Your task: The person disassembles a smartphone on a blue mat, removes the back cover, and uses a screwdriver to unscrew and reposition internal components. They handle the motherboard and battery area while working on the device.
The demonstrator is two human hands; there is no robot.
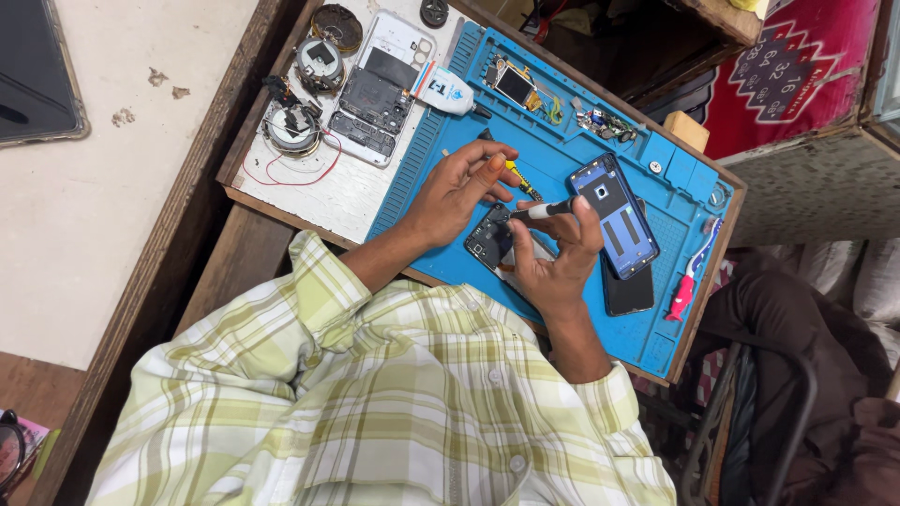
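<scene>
A: We had the small dark phone part [489, 239] at the near edge of the blue work mat [572, 159], right between our two hands.

B: And our right hand [555, 255] was closed around a slim tool with a pale handle [544, 210], fingers pinched tight, its dark tip lying over that part.

A: Our left hand [457, 189]? Fingers curled loosely, tips down on the part's upper edge. We couldn't tell whether it truly gripped or just steadied it.

B: Just past the left fingertips lay a yellow-handled screwdriver [517, 178], flat on the mat.

A: To the right, very near our right hand, we saw an opened blue phone [614, 214] stacked on a black phone [626, 292]. Tight there.

B: Further right, a pink and white toothbrush [692, 274] lay along the mat's far side, well apart.

A: Up top, a small circuit board [514, 84] and a white glue tube [446, 90] sat by the mat's upper edge.

B: Left of the mat, a white phone frame [380, 89] and round speaker parts [292, 124] crowded the white board. Open mat showed mainly below the phones, toward the right corner.
</scene>
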